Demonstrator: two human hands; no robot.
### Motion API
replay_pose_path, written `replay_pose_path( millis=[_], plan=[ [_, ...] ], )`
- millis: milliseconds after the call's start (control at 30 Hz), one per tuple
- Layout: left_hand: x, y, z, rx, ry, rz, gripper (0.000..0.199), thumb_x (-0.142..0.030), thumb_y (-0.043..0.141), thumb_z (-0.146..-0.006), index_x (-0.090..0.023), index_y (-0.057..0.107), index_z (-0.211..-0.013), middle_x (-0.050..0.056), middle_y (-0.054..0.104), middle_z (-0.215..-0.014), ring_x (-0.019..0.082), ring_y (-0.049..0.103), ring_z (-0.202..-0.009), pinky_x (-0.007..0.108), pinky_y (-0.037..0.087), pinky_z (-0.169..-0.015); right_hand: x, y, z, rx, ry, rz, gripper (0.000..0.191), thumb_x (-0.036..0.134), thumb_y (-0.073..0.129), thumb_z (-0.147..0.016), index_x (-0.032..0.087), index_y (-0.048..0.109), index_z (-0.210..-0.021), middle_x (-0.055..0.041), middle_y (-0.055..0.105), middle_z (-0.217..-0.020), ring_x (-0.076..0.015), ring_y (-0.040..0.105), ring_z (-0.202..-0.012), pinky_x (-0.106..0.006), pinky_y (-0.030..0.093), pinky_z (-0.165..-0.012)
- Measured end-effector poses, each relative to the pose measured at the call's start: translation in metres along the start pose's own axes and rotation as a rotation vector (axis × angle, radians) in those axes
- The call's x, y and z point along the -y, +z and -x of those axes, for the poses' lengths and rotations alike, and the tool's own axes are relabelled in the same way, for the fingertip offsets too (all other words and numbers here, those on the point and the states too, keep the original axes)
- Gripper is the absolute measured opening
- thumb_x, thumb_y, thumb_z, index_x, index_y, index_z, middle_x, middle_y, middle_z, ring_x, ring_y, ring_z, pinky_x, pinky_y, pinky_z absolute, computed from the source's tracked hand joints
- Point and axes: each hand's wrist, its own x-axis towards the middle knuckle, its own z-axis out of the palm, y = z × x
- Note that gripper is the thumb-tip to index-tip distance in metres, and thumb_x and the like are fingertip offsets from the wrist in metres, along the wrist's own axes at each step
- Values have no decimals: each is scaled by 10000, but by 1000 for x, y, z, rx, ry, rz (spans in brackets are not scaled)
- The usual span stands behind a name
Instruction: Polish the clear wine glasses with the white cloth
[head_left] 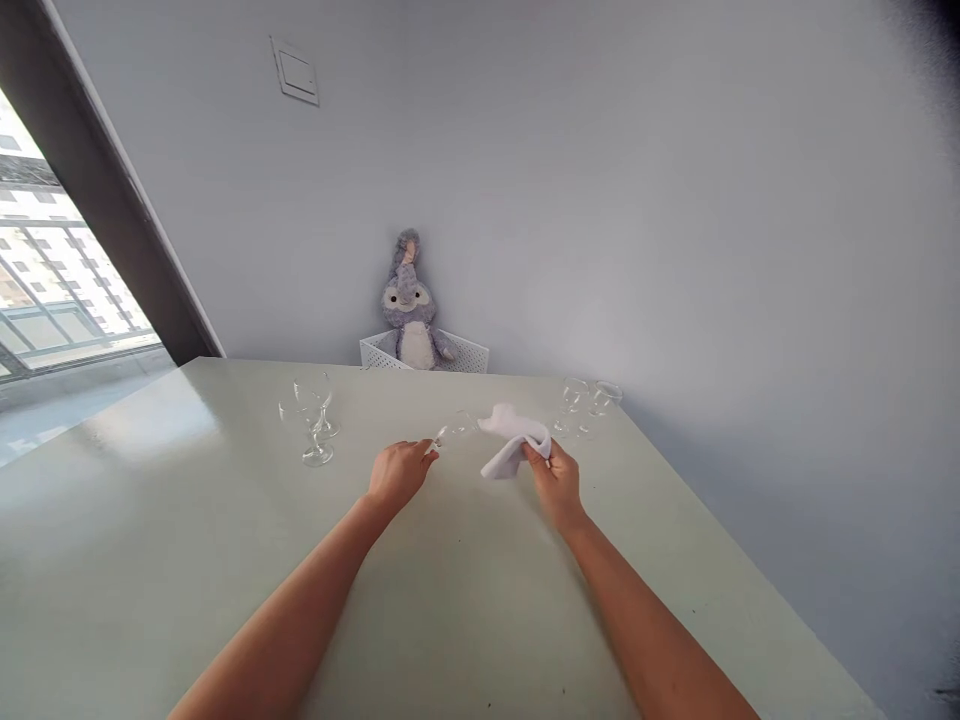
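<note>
Left grip (pixel 397 475) narrow, pinched around the stem of a clear wine glass (pixel 457 426). Glass tipped nearly flat, its long axis running sideways above the bench (pixel 187 560), stem end at the left, bowl toward the right. Bowl just beside a white cloth (pixel 514 440), with only a small gap, if any, between them. Right grip (pixel 559 485) closed on that cloth, bunched between thumb and fingers, the folds spilling out to the left of the hand. Left grip nearer the glass and bearing it; right grip close by, on the cloth's far side from the glass. From the cloth, two more stemmed glasses (pixel 313 420) well to the left, close together and apparently upright. Another pair of clear glasses (pixel 589 400) just to the right and farther out. Straight beyond the cloth, past the bench's far edge, a plush rhinoceros (pixel 407 300) in a white perforated basket (pixel 424 352).
</note>
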Motion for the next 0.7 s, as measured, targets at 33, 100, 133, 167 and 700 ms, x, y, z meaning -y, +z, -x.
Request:
replay_pose_path(
  millis=[33,100,133,167,700],
  plan=[
    [-1,0,0,-11,-8,-16,241,-331,392,-834,-222,605,-810,32,584,-625,163,511,-614,239,270,-530,7,3,4,42,-133,109,315,366,416,-838,192,581,-1042,-79,613,-1022,-240,529,-974,-366,394,-816],
    [-8,0,3,-21,59,-22,220,-298,409,-826,-214,608,-785,44,595,-646,173,518,-631,252,288,-550,22,13,11,216,-404,332,340,345,429,-836,216,541,-1130,-91,558,-1160,-265,424,-1144,-433,304,-932],
    [-13,1,5,-20,129,-16,204,-264,422,-815,-206,609,-757,53,599,-659,180,521,-644,263,297,-566,28,19,14,302,-510,425,353,328,439,-835,220,519,-1161,-91,528,-1209,-268,365,-1200,-464,244,-973],
    [-18,1,7,-15,212,-10,195,-220,431,-802,-195,608,-724,65,600,-669,186,523,-657,275,302,-581,33,24,17,362,-579,501,362,300,440,-837,218,498,-1185,-90,503,-1243,-267,323,-1230,-486,191,-998],
    [-36,15,18,-81,426,41,269,-343,383,-858,-212,611,-916,51,553,-591,172,462,-604,273,282,-560,3,16,3,103,606,-526,438,577,507,-713,168,475,-560,31,441,-484,-104,402,-459,-233,298,-448]
  ],
)
